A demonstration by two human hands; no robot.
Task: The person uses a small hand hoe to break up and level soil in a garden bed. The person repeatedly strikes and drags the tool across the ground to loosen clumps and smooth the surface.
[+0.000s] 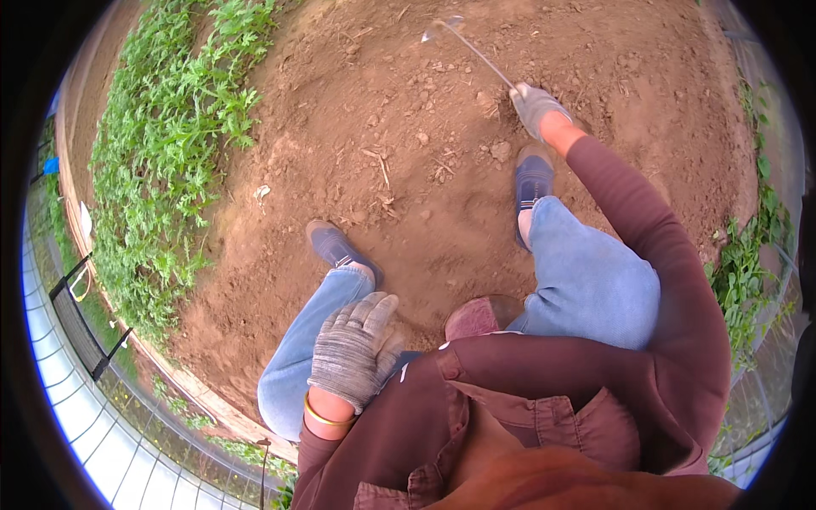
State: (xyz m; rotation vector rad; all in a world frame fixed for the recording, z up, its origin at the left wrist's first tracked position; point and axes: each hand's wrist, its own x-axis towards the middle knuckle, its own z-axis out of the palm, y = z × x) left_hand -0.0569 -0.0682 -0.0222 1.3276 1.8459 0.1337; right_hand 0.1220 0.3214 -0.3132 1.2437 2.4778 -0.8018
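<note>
My right hand (537,109), in a grey work glove, is closed round the handle of a small hand hoe (479,56). The hoe reaches up and to the left from my fist, its metal head blurred over the loose brown soil (408,115). My left hand (357,347), in a striped grey knit glove with a yellow bracelet at the wrist, rests on my left knee with its fingers extended and holds nothing. Both my feet, in blue slip-on shoes, are planted on the soil; the left shoe (338,245) is near my left hand, the right shoe (534,178) just below my right hand.
A dense bed of leafy green plants (166,146) grows along the left. More green vines (746,274) stand at the right edge beside clear sheeting. A wire grid (127,440) curves along the lower left. Soil clods and dry stalks (380,167) are scattered ahead.
</note>
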